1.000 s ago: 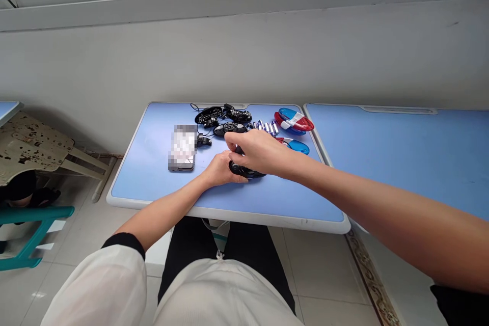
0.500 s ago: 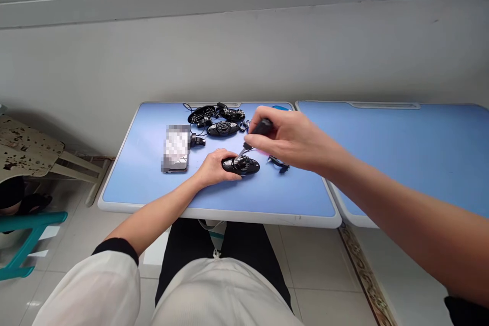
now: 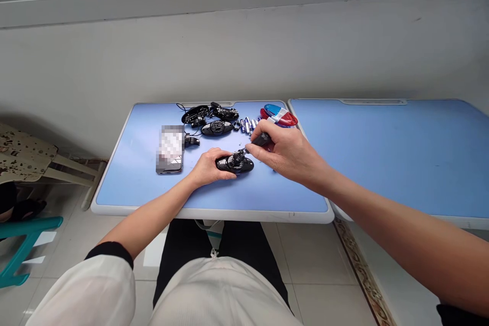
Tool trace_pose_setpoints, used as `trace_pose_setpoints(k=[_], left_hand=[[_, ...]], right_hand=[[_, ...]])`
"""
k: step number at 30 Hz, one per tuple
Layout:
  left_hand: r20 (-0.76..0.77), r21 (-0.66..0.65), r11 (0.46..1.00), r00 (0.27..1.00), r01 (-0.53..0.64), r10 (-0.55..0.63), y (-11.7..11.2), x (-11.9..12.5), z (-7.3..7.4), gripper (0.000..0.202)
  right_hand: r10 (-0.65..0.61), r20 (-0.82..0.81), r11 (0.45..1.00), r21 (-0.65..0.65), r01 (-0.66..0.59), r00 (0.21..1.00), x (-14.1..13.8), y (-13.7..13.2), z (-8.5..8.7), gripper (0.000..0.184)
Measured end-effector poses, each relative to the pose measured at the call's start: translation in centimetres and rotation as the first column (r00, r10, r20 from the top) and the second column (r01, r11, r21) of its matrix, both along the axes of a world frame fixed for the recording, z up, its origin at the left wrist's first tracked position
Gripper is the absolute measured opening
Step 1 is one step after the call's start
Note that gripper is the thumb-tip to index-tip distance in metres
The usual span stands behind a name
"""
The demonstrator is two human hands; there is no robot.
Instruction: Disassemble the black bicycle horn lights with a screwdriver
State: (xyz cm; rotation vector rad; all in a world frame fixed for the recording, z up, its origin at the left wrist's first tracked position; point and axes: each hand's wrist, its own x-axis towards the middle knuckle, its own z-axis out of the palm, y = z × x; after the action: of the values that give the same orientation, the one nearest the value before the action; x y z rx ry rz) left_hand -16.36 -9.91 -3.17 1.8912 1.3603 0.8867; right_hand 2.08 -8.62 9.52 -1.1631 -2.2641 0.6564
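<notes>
My left hand [image 3: 208, 166] rests on the blue table [image 3: 130, 183] and grips the left end of a black oval plastic part [image 3: 237, 165]. In my right hand [image 3: 284, 151] is a small screwdriver [image 3: 255, 143] with a black handle, held in a pinch, its tip down on the top of that black part. Just behind lie a second black oval part [image 3: 217, 128], more black pieces with thin wires [image 3: 208, 111], several small batteries [image 3: 247, 124] and red and blue oval covers [image 3: 278, 114].
A phone [image 3: 170, 148] lies flat left of the hands. A second blue table [image 3: 385, 147] adjoins on the right. A grey wall rises behind. On the left stand a worn beige stool [image 3: 23, 153] and a teal chair frame [image 3: 23, 244]. Tiled floor lies below.
My right hand lifted off the black part, picked up the screwdriver and brought its tip down onto the part. My left hand kept its hold. The view shifted slightly right.
</notes>
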Motion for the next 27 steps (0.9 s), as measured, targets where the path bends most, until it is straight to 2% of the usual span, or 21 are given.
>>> trace_pose_setpoints(k=[8,27], left_hand=[[0.018,-0.006,1.0,1.0,0.002,-0.001,-0.06,0.06,0.03,0.056],[-0.001,0.003,1.0,1.0,0.004,-0.004,-0.13,0.07,0.17,0.054]], right_hand=[[0.0,-0.006,0.996,-0.088,-0.001,1.0,0.13,0.14,-0.16,0.011],[0.091,0.002,0.992,-0.085,-0.091,0.996,0.44,0.4,0.01,0.011]])
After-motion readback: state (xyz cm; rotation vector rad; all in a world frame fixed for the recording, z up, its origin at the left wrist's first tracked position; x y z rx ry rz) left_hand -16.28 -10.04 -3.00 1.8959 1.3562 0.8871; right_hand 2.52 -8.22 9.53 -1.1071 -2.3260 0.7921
